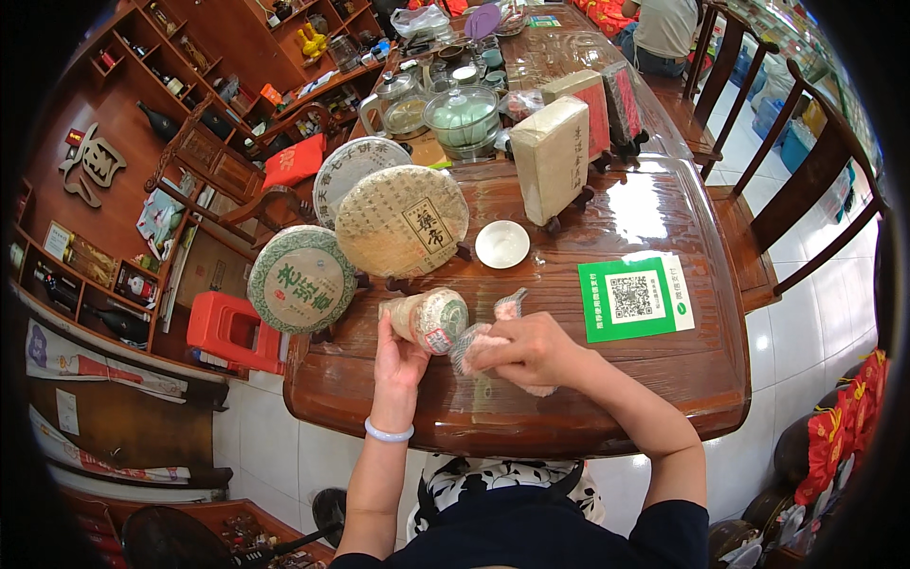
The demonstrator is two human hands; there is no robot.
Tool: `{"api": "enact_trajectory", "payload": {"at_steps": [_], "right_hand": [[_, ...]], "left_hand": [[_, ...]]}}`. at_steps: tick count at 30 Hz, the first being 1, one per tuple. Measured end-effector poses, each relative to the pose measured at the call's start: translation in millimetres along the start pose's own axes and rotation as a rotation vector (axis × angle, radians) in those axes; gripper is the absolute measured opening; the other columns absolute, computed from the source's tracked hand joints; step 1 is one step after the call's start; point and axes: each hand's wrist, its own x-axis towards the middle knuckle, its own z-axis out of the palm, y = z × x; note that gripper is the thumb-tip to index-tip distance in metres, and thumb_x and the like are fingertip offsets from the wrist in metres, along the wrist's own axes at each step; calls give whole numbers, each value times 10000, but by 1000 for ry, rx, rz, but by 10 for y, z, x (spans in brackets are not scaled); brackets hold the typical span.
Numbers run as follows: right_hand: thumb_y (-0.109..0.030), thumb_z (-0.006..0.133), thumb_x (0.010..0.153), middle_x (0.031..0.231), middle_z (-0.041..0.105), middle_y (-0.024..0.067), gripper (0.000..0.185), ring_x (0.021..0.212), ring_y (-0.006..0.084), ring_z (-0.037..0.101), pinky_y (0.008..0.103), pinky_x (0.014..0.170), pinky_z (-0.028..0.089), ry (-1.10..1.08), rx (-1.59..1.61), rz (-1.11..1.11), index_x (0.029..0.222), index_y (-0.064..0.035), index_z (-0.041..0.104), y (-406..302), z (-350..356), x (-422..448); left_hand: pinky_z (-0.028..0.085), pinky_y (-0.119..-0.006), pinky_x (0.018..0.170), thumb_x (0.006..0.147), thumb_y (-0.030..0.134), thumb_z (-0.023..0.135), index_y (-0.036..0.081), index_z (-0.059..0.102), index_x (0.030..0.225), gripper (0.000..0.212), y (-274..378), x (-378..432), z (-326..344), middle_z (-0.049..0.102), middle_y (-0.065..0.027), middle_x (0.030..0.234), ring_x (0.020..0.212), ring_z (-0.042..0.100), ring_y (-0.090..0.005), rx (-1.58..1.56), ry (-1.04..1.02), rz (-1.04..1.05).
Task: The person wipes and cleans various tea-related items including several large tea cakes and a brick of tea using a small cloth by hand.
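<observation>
My left hand point(399, 359) grips a small cylindrical paper-wrapped bundle point(418, 318), tilted so that its end with a round green print and a red label faces right. A pink and grey cleaning cloth point(480, 347) is bunched in my right hand point(544, 348), right beside that end; whether it touches the wrapper I cannot tell. One corner of the cloth sticks up beyond my fingers. Past both hands, a white porcelain bowl point(502, 244) rests on the glossy wooden table point(668, 384). Round paper-wrapped tea cakes point(402, 220) stand upright on dark stands behind the bundle.
A green printed-code card point(636, 296) lies to the right. Wrapped tea bricks point(551, 156) stand farther back, near a glass pot point(462, 117) of cups and a glass kettle point(402, 103). Wooden chairs point(803, 206) line the right side; a red plastic stool point(234, 331) stands left. A person point(661, 35) sits at the far end.
</observation>
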Motion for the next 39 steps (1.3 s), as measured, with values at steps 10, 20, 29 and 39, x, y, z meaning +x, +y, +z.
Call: {"api": "enact_trajectory", "payload": {"at_steps": [10,20,29,39], "right_hand": [[-55,653,719,766,600,68,298,649,257,606,342,535,484,298,-23,232,986,-186,668,4,64,33],[-334,831,612,1087,566,141,776,1007,312,567,381,856,464,-2,190,508,1286,-130,505,-12,-60,33],[-322,822,631,1165,574,153,749,1064,302,568,377,907,456,18,231,630,1263,-67,511,-29,106,-10],[-306,779,717,1221,594,119,677,1109,179,564,304,946,423,-4,528,840,1285,-54,512,140,200,-84]], "left_hand": [[469,-406,923,940,409,489,71,519,1205,430,-250,0,22,602,-90,1158,1060,579,-236,69,-75,-104],[473,-405,920,944,451,455,65,568,1148,451,-178,-102,184,626,-86,1119,1033,591,-235,48,-141,-194],[487,-379,896,946,449,455,60,573,1128,446,-282,-64,122,630,-85,1095,1013,598,-225,77,-128,-157],[482,-394,896,951,455,413,59,500,1211,482,-183,-67,218,599,-106,1144,1051,582,-242,107,-109,-123]]}}
